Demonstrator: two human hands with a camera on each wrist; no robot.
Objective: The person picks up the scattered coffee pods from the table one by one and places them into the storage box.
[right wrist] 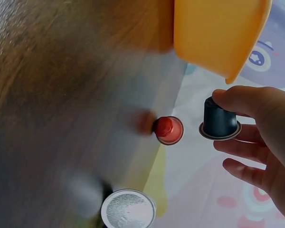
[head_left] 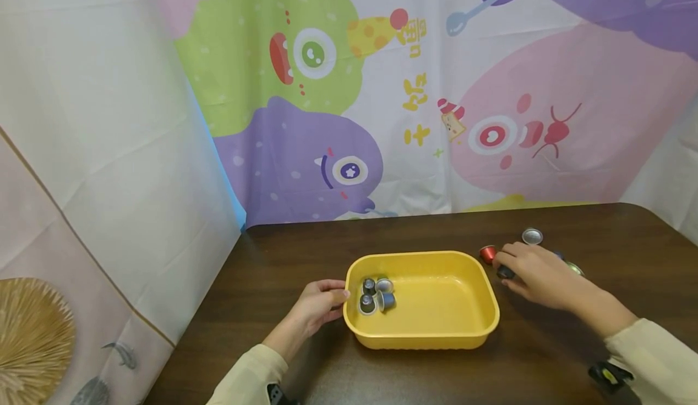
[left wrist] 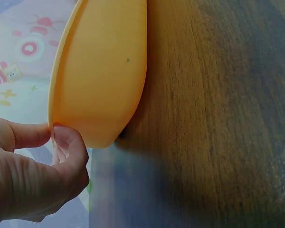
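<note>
My left hand [head_left: 316, 305] pinches the left rim of a yellow plastic basin [head_left: 420, 339], thumb on one side and fingers on the other. In the left wrist view, thumb and forefinger meet at the basin's edge [left wrist: 52, 90]. To the right of the basin, my right hand [head_left: 537, 271] holds a black coffee capsule [right wrist: 220, 121] between thumb and fingers, its wide rim facing down toward the fingers. A red capsule [head_left: 487, 254] lies on the table just beyond that hand. Inside the basin, a blue capsule [head_left: 388, 300] and dark ones [head_left: 367, 303] cluster at the left end.
A capsule with its silver lid up [head_left: 532, 236] lies behind the right hand. More capsules, one with a gold-green rim [head_left: 574, 268], are partly hidden by that hand. The dark wooden table [head_left: 294, 253] ends at a printed cartoon curtain [head_left: 425, 168].
</note>
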